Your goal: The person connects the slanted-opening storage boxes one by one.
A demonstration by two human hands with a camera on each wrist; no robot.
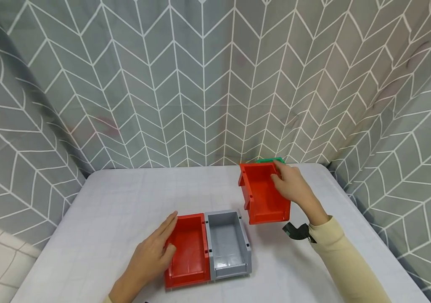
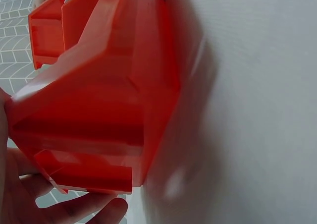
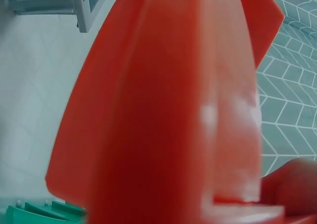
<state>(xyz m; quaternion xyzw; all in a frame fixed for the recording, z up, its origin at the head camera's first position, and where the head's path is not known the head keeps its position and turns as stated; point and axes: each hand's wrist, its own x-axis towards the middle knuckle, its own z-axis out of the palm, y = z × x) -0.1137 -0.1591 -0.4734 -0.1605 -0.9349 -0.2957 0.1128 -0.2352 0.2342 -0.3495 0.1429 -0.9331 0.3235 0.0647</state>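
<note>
A red storage bin [image 1: 187, 252] sits on the table, side by side with a grey storage bin [image 1: 226, 240]. My left hand [image 1: 151, 254] holds the red bin at its back left corner, thumb over the side wall. In the left wrist view, its fingers [image 2: 74, 206] reach around the end of that bin. My right hand [image 1: 292, 183] grips a second red bin [image 1: 264, 193] by its back right edge, thumb inside. This bin is raised and tilted, its open side facing me, to the right of and beyond the grey bin. Its outer wall [image 3: 153, 105] fills the right wrist view.
A green bin [image 1: 270, 160] shows partly behind the raised red one, at the table's far edge. A patterned grey curtain [image 1: 200, 84] hangs along the back and sides. White cloth covers the table [image 1: 98, 227]. A black strap [image 1: 296, 231] sits at my right wrist.
</note>
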